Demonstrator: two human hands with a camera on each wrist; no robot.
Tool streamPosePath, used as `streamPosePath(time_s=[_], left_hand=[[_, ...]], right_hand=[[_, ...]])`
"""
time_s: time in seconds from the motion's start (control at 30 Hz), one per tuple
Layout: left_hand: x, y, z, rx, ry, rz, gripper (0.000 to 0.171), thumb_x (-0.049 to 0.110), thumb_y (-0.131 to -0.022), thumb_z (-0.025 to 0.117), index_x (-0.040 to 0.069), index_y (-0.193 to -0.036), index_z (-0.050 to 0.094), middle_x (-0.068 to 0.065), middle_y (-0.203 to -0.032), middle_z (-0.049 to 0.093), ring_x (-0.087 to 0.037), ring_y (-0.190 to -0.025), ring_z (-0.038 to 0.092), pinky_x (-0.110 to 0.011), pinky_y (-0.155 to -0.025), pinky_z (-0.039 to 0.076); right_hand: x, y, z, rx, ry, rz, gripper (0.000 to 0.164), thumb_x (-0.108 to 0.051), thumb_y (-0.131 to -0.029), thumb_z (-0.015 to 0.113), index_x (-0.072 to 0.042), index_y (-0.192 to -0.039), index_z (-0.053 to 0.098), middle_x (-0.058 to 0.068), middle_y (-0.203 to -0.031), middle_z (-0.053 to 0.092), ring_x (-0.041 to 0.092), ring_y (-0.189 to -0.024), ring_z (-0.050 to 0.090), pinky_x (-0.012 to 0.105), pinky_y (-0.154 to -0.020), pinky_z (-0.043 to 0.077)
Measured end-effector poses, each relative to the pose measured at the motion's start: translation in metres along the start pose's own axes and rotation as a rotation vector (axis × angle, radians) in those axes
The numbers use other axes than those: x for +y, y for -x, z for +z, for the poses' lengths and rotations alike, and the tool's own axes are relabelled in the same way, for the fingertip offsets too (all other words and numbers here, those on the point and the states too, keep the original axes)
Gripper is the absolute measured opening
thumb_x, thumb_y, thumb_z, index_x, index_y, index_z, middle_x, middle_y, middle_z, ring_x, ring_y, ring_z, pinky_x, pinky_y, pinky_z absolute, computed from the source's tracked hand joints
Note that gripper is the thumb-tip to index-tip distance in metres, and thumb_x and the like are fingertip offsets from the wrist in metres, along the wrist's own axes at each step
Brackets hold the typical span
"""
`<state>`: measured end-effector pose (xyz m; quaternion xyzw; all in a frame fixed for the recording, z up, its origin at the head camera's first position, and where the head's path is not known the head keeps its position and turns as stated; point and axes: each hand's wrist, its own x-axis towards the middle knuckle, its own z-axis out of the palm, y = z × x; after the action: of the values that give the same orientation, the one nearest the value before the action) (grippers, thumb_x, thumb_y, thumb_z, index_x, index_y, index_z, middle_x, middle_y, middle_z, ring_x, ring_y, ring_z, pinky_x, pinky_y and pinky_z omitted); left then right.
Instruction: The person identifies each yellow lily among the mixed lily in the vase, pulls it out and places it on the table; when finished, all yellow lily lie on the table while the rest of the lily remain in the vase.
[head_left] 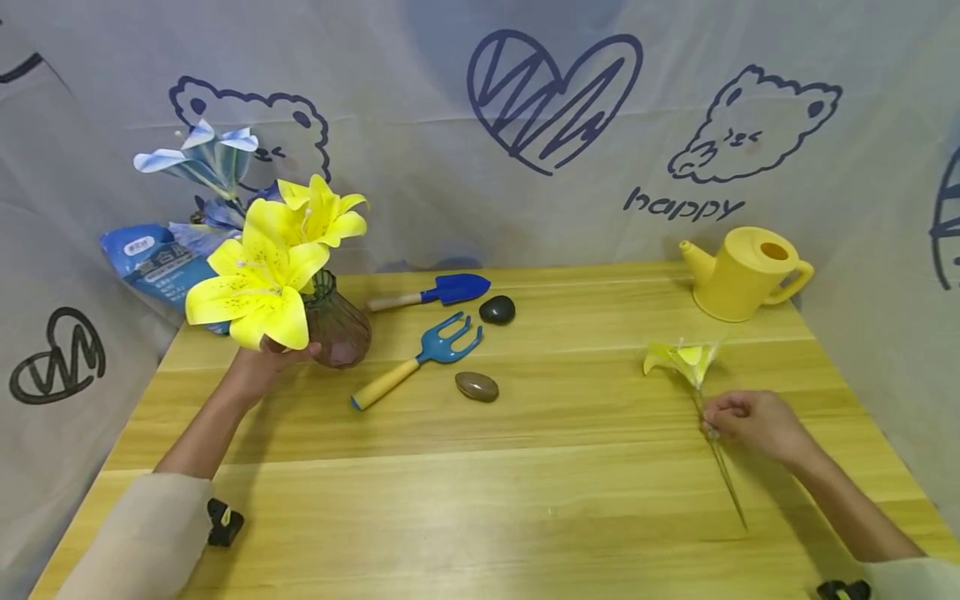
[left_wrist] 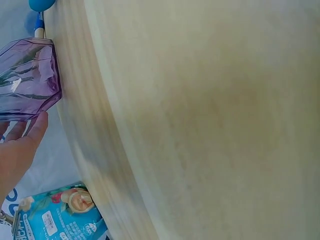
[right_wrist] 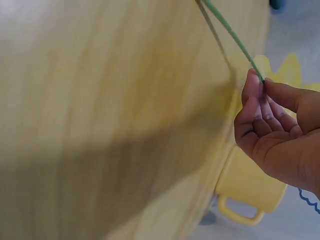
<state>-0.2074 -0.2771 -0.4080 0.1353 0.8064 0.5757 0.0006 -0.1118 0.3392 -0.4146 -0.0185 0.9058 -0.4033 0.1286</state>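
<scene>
A ribbed purple glass vase (head_left: 342, 329) stands at the left of the table, holding yellow lilies (head_left: 258, 287) and blue flowers (head_left: 213, 158). My left hand (head_left: 262, 371) grips the side of the vase, partly hidden under the petals. In the left wrist view its fingers (left_wrist: 37, 129) lie against the purple glass (left_wrist: 35, 80). On the right, my right hand (head_left: 757, 425) pinches the stem of a single yellow lily (head_left: 690, 362) between thumb and fingertips. Its bloom points away from me, and the thin green stem (right_wrist: 232, 35) runs back towards me.
Behind the vase leans a blue bag (head_left: 150, 262). Between the hands lie a blue trowel (head_left: 457, 288), a blue hand fork (head_left: 438, 346), a black stone (head_left: 497, 310) and a brown stone (head_left: 477, 387). A yellow watering can (head_left: 731, 283) stands at the back right, before a drawn-on cloth (head_left: 555, 225).
</scene>
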Motion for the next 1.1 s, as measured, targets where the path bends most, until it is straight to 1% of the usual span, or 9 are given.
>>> streamPosePath(time_s=[0.1, 0.27, 0.33, 0.5, 0.57, 0.7, 0.87, 1.0, 1.1], left_hand=[[0.01, 0.001, 0.004, -0.01, 0.012, 0.007, 0.042, -0.005, -0.081, 0.059, 0.008, -0.116, 0.04, -0.002, -0.105, 0.043, -0.007, -0.106, 0.041, -0.015, -0.075, 0.041], [0.014, -0.002, 0.006, -0.022, 0.016, 0.02, 0.041, -0.005, -0.081, 0.059, 0.006, -0.115, 0.04, -0.004, -0.104, 0.043, -0.008, -0.106, 0.041, -0.015, -0.075, 0.041], [0.013, -0.003, 0.006, -0.025, 0.009, 0.017, 0.04, -0.004, -0.081, 0.059, 0.004, -0.114, 0.04, -0.004, -0.105, 0.043, -0.007, -0.106, 0.041, -0.015, -0.076, 0.041], [0.002, -0.004, 0.003, -0.023, -0.011, -0.005, 0.039, 0.0, -0.081, 0.061, 0.009, -0.113, 0.041, 0.002, -0.107, 0.042, -0.004, -0.107, 0.04, -0.014, -0.076, 0.04], [-0.005, -0.005, 0.001, -0.021, -0.013, -0.012, 0.041, 0.002, -0.081, 0.061, 0.012, -0.115, 0.041, 0.003, -0.109, 0.042, -0.004, -0.109, 0.039, -0.014, -0.077, 0.04], [-0.014, -0.005, -0.004, -0.024, -0.038, -0.013, 0.048, 0.006, -0.081, 0.062, 0.015, -0.122, 0.039, 0.002, -0.118, 0.04, -0.009, -0.115, 0.037, -0.014, -0.079, 0.04], [-0.009, 0.003, -0.01, -0.008, -0.06, 0.02, 0.057, 0.0, -0.08, 0.063, 0.016, -0.128, 0.036, 0.002, -0.122, 0.038, -0.008, -0.113, 0.038, -0.014, -0.078, 0.042], [0.0, 0.008, -0.01, -0.007, -0.041, 0.054, 0.052, -0.004, -0.08, 0.061, 0.011, -0.125, 0.039, 0.0, -0.114, 0.042, -0.006, -0.104, 0.044, -0.016, -0.075, 0.045], [0.004, 0.008, -0.007, -0.013, -0.038, 0.067, 0.053, -0.004, -0.08, 0.06, 0.011, -0.126, 0.039, 0.001, -0.114, 0.043, -0.006, -0.102, 0.046, -0.017, -0.074, 0.046]], right_hand=[[0.003, 0.002, 0.001, 0.0, 0.002, 0.024, 0.028, -0.017, -0.089, 0.052, 0.008, -0.099, 0.059, 0.011, -0.082, 0.065, 0.018, -0.071, 0.062, 0.026, -0.059, 0.051], [-0.003, 0.006, -0.002, 0.006, 0.03, 0.039, 0.041, -0.029, -0.09, 0.051, 0.009, -0.104, 0.057, 0.015, -0.085, 0.065, 0.02, -0.072, 0.063, 0.028, -0.059, 0.052], [-0.009, 0.007, -0.005, 0.036, 0.127, 0.011, 0.041, -0.031, -0.09, 0.051, 0.008, -0.101, 0.06, 0.014, -0.083, 0.065, 0.02, -0.069, 0.063, 0.029, -0.056, 0.051], [-0.054, 0.01, -0.008, 0.126, 0.451, -0.078, 0.026, -0.024, -0.086, 0.057, -0.001, -0.078, 0.067, 0.001, -0.058, 0.06, 0.012, -0.045, 0.049, 0.027, -0.042, 0.04], [-0.082, 0.006, -0.001, 0.121, 0.469, -0.107, 0.022, -0.023, -0.085, 0.059, -0.005, -0.074, 0.067, -0.002, -0.055, 0.056, 0.01, -0.044, 0.043, 0.026, -0.041, 0.036], [-0.134, -0.019, 0.03, 0.102, 0.299, -0.241, 0.016, -0.025, -0.083, 0.062, -0.009, -0.082, 0.067, -0.004, -0.068, 0.061, 0.009, -0.056, 0.052, 0.026, -0.05, 0.044], [-0.192, -0.067, 0.084, 0.08, 0.017, -0.446, 0.018, -0.023, -0.081, 0.064, -0.011, -0.094, 0.067, -0.003, -0.085, 0.065, 0.008, -0.074, 0.059, 0.022, -0.066, 0.049], [-0.233, -0.101, 0.124, 0.045, -0.214, -0.522, 0.019, -0.021, -0.081, 0.064, -0.011, -0.097, 0.067, -0.003, -0.089, 0.064, 0.008, -0.077, 0.059, 0.022, -0.066, 0.049], [-0.257, -0.12, 0.15, 0.035, -0.309, -0.548, 0.02, -0.022, -0.081, 0.065, -0.012, -0.097, 0.067, -0.004, -0.091, 0.065, 0.007, -0.079, 0.059, 0.022, -0.066, 0.049]])
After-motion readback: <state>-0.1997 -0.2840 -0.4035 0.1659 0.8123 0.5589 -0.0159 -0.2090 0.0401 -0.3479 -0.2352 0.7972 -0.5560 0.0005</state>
